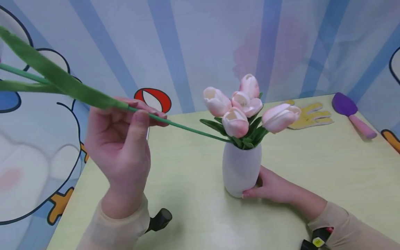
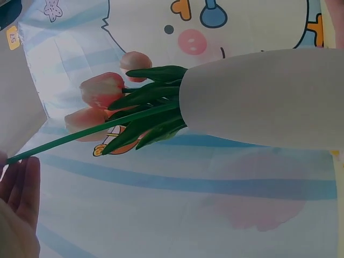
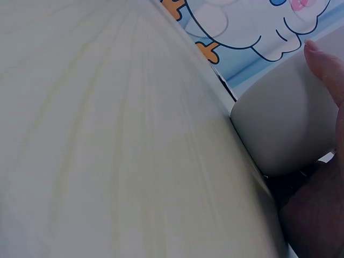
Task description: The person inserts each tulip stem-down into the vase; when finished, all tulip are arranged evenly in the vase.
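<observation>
In the head view a white vase [image 1: 241, 170] stands upright on the table, holding several pale pink artificial tulips [image 1: 235, 121]. My right hand [image 1: 272, 184] grips its lower right side, thumb near the base; the right wrist view shows the same hand [image 3: 328, 70] against the vase [image 3: 290, 113]. My left hand [image 1: 122, 135] pinches a green flower stem [image 1: 193, 130] between thumb and fingers. Long green leaves [image 1: 68, 83] extend left from that hand, and the flower's head lies outside the frame. The stem's other end reaches the vase mouth among the leaves, as the left wrist view shows [image 2: 97, 128].
Behind the vase to the right lies a yellow glove [image 1: 312, 116]. A toy-like trowel with a purple blade and pink handle [image 1: 362, 125] rests near the table's right back corner. A cartoon-printed backdrop [image 1: 200, 52] rises directly behind the pale table [image 1: 187, 173].
</observation>
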A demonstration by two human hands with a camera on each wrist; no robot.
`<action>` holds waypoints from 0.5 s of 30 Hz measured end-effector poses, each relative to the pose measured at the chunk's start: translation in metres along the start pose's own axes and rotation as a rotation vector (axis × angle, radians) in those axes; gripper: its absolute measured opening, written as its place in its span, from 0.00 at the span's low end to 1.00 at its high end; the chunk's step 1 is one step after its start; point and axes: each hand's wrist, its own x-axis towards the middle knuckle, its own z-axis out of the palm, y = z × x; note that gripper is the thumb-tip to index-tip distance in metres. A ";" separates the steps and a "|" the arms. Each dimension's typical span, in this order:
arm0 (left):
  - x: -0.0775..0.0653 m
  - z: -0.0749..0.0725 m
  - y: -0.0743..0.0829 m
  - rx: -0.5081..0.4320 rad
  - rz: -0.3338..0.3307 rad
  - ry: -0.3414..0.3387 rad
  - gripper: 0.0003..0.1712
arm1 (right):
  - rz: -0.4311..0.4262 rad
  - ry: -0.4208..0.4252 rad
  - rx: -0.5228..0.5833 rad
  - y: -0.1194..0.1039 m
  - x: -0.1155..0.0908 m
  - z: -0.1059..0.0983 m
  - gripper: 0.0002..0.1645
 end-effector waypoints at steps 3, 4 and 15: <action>0.005 0.001 0.002 0.017 -0.015 -0.042 0.13 | 0.012 -0.002 0.005 -0.001 0.001 0.000 0.49; 0.006 0.002 0.002 0.027 -0.024 -0.059 0.12 | 0.014 -0.002 0.004 -0.001 0.001 0.000 0.49; 0.031 0.028 0.003 0.191 -0.060 -0.311 0.16 | 0.000 0.003 0.003 0.000 0.001 0.000 0.48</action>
